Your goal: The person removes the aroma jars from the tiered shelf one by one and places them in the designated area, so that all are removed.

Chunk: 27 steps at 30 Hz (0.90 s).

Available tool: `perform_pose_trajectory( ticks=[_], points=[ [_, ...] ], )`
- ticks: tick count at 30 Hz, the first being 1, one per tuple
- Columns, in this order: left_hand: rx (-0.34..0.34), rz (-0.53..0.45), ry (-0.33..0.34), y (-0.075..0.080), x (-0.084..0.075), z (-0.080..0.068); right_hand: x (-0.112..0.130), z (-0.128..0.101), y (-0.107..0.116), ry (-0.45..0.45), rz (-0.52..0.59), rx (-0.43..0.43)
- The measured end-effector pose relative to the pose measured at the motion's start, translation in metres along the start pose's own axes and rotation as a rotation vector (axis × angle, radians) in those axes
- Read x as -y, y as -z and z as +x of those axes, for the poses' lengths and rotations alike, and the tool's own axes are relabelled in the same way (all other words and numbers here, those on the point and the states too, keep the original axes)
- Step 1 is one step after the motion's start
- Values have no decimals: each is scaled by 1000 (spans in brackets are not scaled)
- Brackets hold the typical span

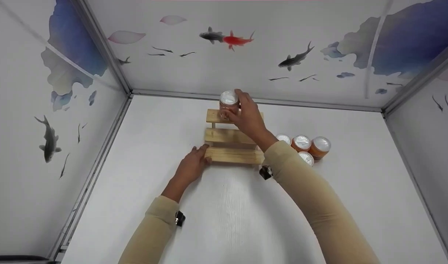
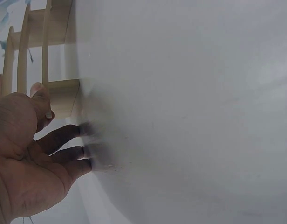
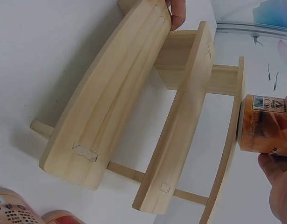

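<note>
Can [image 1: 229,102] on rack [image 1: 233,136] top step — four cans [image 1: 305,146] right.

A staged recording booth or test enclosure is shown rather than a lived-in room. A plain white table [image 1: 224,220] is boxed in on three sides by panels [image 1: 216,51] printed with ink-style fish, petals and blue washes, joined at the corners by grey metal frame strips [image 1: 106,47]. Only a small stepped wooden rack [image 1: 233,141] and a few identical orange cans [image 1: 311,146] are laid out, as props would be.
</note>
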<state>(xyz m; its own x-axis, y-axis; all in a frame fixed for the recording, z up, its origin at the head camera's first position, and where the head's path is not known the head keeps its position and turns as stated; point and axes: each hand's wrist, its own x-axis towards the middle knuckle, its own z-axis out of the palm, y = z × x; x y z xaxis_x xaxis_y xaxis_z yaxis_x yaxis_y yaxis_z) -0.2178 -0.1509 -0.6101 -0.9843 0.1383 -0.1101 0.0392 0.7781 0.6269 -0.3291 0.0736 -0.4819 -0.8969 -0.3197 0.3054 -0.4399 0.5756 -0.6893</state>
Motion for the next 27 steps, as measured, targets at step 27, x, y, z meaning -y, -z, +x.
perform_pose_trajectory(
  ticks=[27],
  points=[
    [8,-2,3,-13,20,12,-15,-12,40,102,-31,-90]
  ],
)
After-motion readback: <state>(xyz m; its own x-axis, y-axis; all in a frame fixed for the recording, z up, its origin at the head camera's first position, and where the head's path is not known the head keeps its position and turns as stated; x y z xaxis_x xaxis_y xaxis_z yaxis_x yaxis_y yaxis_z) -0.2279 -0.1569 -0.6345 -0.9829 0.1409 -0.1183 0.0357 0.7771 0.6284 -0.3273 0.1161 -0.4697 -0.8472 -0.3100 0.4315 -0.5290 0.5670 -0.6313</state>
